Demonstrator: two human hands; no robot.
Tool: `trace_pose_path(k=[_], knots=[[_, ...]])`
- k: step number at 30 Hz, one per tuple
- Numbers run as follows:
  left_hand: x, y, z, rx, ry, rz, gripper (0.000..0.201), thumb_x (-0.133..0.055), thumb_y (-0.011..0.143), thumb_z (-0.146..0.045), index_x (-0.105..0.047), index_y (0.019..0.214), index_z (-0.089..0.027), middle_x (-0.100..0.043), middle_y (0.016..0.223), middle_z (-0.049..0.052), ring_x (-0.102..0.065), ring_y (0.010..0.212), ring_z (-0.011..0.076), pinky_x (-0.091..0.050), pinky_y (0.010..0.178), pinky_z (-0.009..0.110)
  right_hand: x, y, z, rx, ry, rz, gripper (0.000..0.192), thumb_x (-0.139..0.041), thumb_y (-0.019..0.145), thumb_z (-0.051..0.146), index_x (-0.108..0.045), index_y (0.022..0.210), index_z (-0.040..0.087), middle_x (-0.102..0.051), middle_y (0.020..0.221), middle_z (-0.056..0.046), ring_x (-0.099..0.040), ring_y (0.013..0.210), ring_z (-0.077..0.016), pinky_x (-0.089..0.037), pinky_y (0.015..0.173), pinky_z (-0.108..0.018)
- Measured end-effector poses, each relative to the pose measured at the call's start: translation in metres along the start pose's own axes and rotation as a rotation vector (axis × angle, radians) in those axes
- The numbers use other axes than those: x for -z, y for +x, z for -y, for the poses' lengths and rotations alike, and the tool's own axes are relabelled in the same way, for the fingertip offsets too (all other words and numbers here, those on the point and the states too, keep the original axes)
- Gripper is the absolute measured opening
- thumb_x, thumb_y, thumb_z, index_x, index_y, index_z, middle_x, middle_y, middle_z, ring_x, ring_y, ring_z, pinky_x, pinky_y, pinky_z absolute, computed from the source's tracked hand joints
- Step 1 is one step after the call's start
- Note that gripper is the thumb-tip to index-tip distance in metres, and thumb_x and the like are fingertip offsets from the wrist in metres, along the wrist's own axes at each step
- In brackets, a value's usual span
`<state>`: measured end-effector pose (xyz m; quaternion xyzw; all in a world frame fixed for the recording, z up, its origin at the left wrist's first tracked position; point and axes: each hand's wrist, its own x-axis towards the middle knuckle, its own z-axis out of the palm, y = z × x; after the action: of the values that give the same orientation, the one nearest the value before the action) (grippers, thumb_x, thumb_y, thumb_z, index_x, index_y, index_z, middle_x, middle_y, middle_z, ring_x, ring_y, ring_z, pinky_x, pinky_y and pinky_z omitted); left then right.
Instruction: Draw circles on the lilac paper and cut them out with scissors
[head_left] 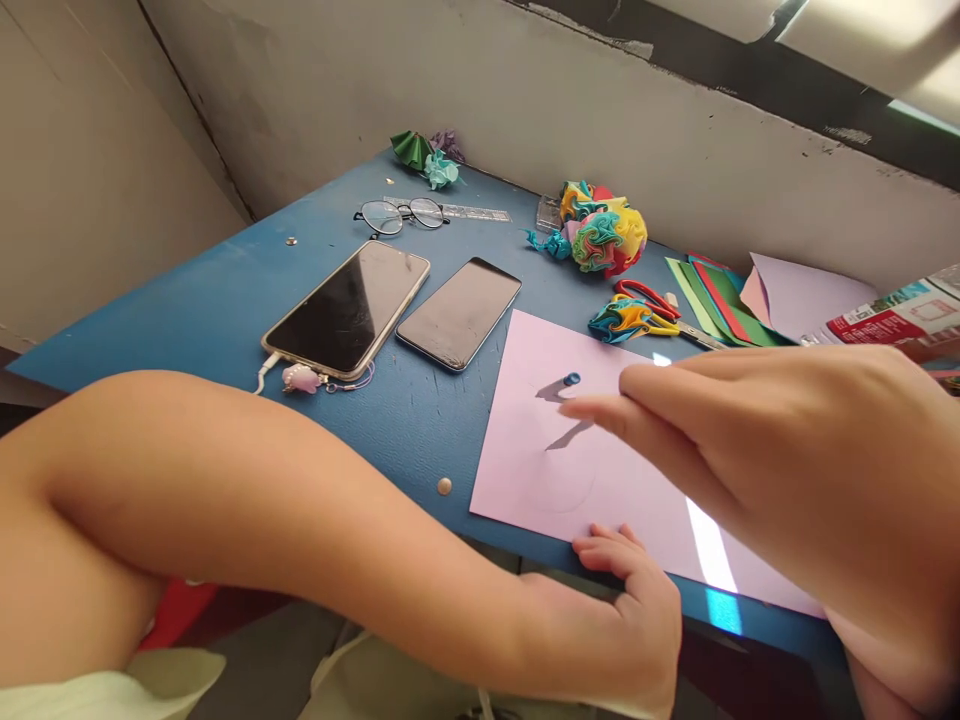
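Note:
A sheet of pale lilac paper (pixel 517 450) lies on the blue table, with a faint curved line on it. At its near edge rests my left hand (pixel 634 590), fingertips on the sheet and slightly apart. My right hand (pixel 780 450) is above the paper's right part, its index finger and thumb brought together. A small blue-ended stick, like a pen (pixel 571 380), shows just beyond those fingertips. Most of its length is hidden, and shadows of it and the hand fall on the paper. Red-and-yellow scissors (pixel 667 315) lie past the sheet, partly under a folded colourful paper piece (pixel 621 320).
Two phones (pixel 349 305) (pixel 461 312) lie left of the paper, one with a cable and a pink charm. Behind them are eyeglasses (pixel 401 214) and a clear ruler (pixel 480 213). A ruffled paper ball (pixel 604 235), coloured sheets (pixel 720 300) and a red-white packet (pixel 896 315) line the wall side.

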<state>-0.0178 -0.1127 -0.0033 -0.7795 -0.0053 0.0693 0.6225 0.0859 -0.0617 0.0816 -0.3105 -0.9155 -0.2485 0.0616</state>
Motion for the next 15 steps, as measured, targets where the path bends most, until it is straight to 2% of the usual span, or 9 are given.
trace_pose_path(k=[1, 2, 6, 11, 13, 15], knots=[[0.000, 0.000, -0.002, 0.008, -0.043, -0.099, 0.036, -0.038, 0.078, -0.005, -0.065, 0.102, -0.011, -0.058, 0.070, 0.006, -0.048, 0.047, 0.0154, -0.037, 0.031, 0.026, -0.003, 0.002, -0.002, -0.031, -0.013, -0.003, 0.057, -0.031, 0.098, 0.044, -0.039, 0.048, 0.020, -0.037, 0.039, 0.000, -0.028, 0.036, -0.0121, -0.013, 0.043, -0.028], [0.000, 0.001, -0.002, 0.007, -0.084, -0.149, 0.036, -0.040, 0.077, -0.004, -0.065, 0.101, -0.010, -0.058, 0.070, 0.006, -0.048, 0.048, 0.0147, -0.037, 0.030, 0.025, -0.006, 0.004, -0.004, -0.067, -0.020, 0.000, 0.059, -0.031, 0.098, 0.046, -0.039, 0.046, 0.020, -0.035, 0.037, 0.000, -0.025, 0.035, -0.0117, -0.013, 0.043, -0.028], [-0.001, 0.001, 0.003, -0.050, -0.132, -0.106, 0.037, -0.040, 0.077, 0.002, -0.066, 0.102, -0.010, -0.056, 0.066, 0.002, -0.046, 0.044, 0.0108, -0.036, 0.028, 0.020, -0.015, 0.007, -0.015, -0.209, 0.001, 0.026, 0.067, -0.032, 0.096, 0.054, -0.042, 0.040, 0.019, -0.028, 0.035, 0.000, -0.022, 0.037, -0.0112, -0.013, 0.048, -0.029], [0.001, 0.008, 0.000, -0.049, -0.151, -0.088, 0.035, -0.042, 0.076, 0.004, -0.065, 0.099, -0.009, -0.054, 0.063, 0.000, -0.045, 0.041, 0.0094, -0.036, 0.026, 0.020, -0.019, 0.009, -0.022, -0.208, 0.091, 0.042, 0.068, -0.034, 0.095, 0.057, -0.044, 0.039, 0.019, -0.028, 0.035, 0.001, -0.022, 0.038, -0.0105, -0.017, 0.049, -0.029], [0.004, 0.014, -0.007, -0.107, -0.063, -0.051, 0.037, -0.041, 0.079, 0.004, -0.062, 0.107, -0.008, -0.053, 0.066, 0.001, -0.047, 0.043, 0.0098, -0.039, 0.027, 0.019, -0.019, 0.012, -0.022, -0.200, 0.125, 0.064, 0.068, -0.034, 0.095, 0.056, -0.042, 0.040, 0.018, -0.027, 0.035, 0.002, -0.021, 0.037, -0.0096, -0.019, 0.048, -0.029], [0.008, 0.020, -0.014, -0.288, 0.074, 0.137, 0.045, -0.035, 0.081, 0.005, -0.052, 0.122, -0.006, -0.052, 0.068, 0.001, -0.047, 0.042, 0.0087, -0.042, 0.027, 0.018, -0.020, 0.016, -0.021, -0.194, 0.165, 0.102, 0.066, -0.035, 0.096, 0.053, -0.038, 0.040, 0.018, -0.026, 0.036, 0.002, -0.020, 0.037, -0.0085, -0.020, 0.046, -0.028]])
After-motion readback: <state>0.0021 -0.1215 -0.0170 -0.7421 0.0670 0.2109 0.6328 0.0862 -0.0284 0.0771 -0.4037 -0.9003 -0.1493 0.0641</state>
